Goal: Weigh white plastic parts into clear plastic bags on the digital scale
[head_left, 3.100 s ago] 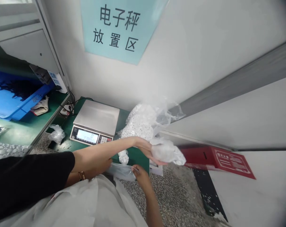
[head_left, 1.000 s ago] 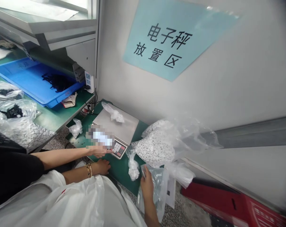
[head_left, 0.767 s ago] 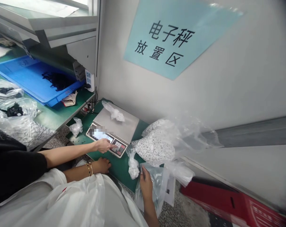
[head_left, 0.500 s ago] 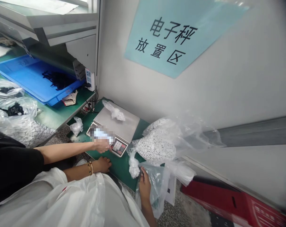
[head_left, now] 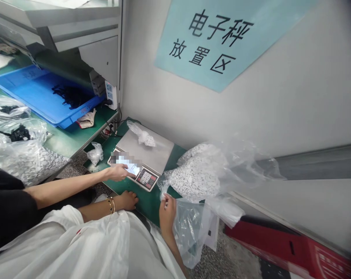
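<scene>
My right hand (head_left: 167,211) is closed at the tied neck of a small clear plastic bag (head_left: 163,190) of white parts, which the fingers mostly cover. A larger clear bag (head_left: 194,178) full of small white pieces leans just beyond it. My left hand (head_left: 129,200), with a bracelet at the wrist, rests on the edge of the green table (head_left: 120,188), fingers loosely bent and holding nothing I can see. Beyond it, a co-worker's hand (head_left: 118,172) is at the lit, partly blurred panel of the electronic scale (head_left: 159,153). Another small bag (head_left: 146,138) of white pieces lies on the scale plate.
At the left, a blue tray (head_left: 33,93) holds black parts beside bags of black and white parts. A small knotted bag (head_left: 95,154) sits left of the scale. An empty-looking clear bag (head_left: 189,228) hangs by my right forearm. A red box (head_left: 268,240) stands lower right.
My right hand has moved up and left from the clear bag onto the small tied bag. The co-worker's hand has drawn slightly left and up along the panel. My left hand stays put.
</scene>
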